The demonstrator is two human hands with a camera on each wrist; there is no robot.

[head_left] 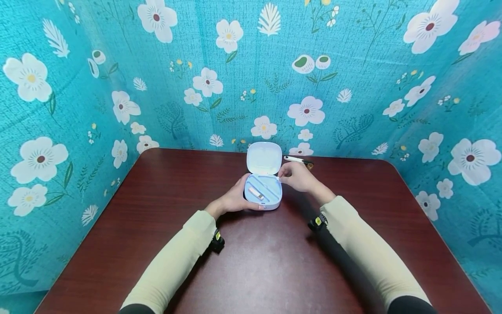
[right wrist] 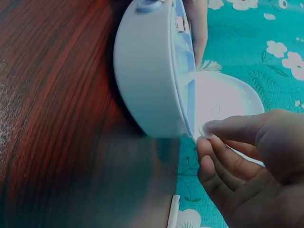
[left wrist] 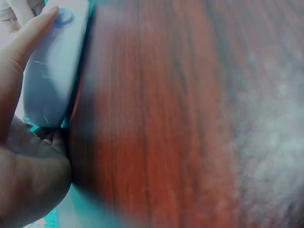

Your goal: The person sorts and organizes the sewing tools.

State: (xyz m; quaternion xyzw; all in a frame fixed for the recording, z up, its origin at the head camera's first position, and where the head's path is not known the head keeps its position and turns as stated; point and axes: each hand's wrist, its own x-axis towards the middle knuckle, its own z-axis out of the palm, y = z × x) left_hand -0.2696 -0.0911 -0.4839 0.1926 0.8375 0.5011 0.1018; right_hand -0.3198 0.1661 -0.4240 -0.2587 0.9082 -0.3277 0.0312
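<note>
A white plastic lunch-box-like case (head_left: 270,206) stands on the table with its hinged lid (head_left: 264,156) raised at the back. Inside is a light blue tray (head_left: 270,182) with a slanted divider and a small pale pink and white item (head_left: 256,192). My left hand (head_left: 235,196) grips the case around its left side, thumb along the front by the round latch (left wrist: 63,18). At the back right corner, my right hand (head_left: 298,176) pinches a small white round piece (right wrist: 207,130) between thumb and index finger, close beside the rim. Its exact kind I cannot tell.
Behind the right hand, a white and black slim tool (head_left: 294,160) lies near the table's back edge, with a small brownish ring-like thing (head_left: 310,166) beside it. A turquoise floral curtain (head_left: 243,104) hangs around the dark red wooden table (head_left: 164,187).
</note>
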